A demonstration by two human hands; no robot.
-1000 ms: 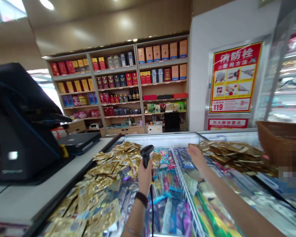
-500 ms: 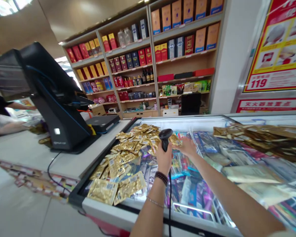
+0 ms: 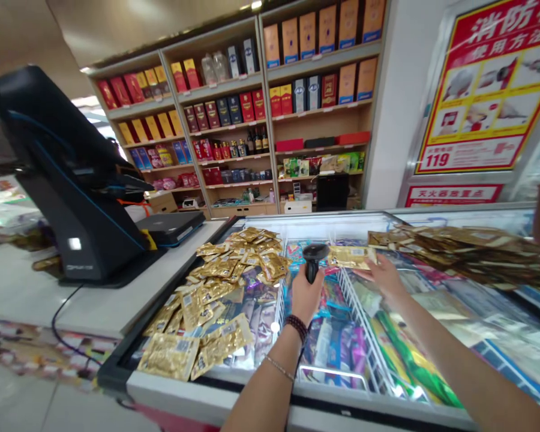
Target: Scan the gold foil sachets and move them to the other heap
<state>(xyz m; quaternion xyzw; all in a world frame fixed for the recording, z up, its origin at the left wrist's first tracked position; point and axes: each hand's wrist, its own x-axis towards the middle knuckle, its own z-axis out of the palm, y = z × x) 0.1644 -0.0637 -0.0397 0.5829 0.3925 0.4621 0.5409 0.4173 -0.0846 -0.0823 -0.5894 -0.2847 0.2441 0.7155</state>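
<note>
Over the glass top of the chest freezer [image 3: 234,375], my left hand [image 3: 306,295] is wrapped round the handle of a black barcode scanner [image 3: 315,253]. The scanner's head points away from me, close to a gold foil packet [image 3: 351,257]. My right hand [image 3: 381,273] pinches that packet by its right end and holds it flat above the glass. Many more gold packets [image 3: 227,264] lie in a loose heap on the left of the glass. A flatter stack of brown-gold packets [image 3: 468,252] lies on the right. Wrapped goods in wire baskets show through the glass.
A black checkout terminal [image 3: 72,180] stands on the counter [image 3: 22,294] to the left, with a flat black device [image 3: 173,227] beside it. Shelves [image 3: 270,117] of boxed goods line the back wall. A red and yellow poster [image 3: 486,90] hangs at the right.
My right hand has moved right, away from the heap, and now a single gold packet shows in its fingers. The scanner has shifted slightly right. The view has turned a little right.
</note>
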